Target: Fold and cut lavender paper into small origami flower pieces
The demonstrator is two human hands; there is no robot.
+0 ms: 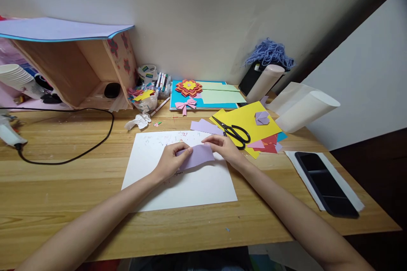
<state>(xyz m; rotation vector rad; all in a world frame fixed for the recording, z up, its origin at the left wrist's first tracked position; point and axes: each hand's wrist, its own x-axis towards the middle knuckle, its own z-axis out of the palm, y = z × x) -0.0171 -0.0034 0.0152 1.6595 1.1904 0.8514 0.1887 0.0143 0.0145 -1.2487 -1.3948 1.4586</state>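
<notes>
A small lilac paper rectangle (199, 156) is held between both hands above a large white sheet (187, 190). My left hand (171, 159) pinches its left end, thumb on top. At the other end, my right hand (224, 148) has its fingertips at the upper right corner, the fingers bent over the edge. Just behind the hands lie more lilac paper strips (205, 126). Black-handled scissors (233, 131) rest on yellow paper (251, 120), beside a folded lilac piece (262, 118) and red and pink scraps (270, 144).
At the right, a phone (327, 184) lies on white tissue, with paper rolls (305, 112) behind. Layered paper flower (188, 87), pens (163, 81) and crumpled tissue (140, 121) sit farther back. Left are an open box (122, 59), a glue gun (11, 131) and its cord (63, 163).
</notes>
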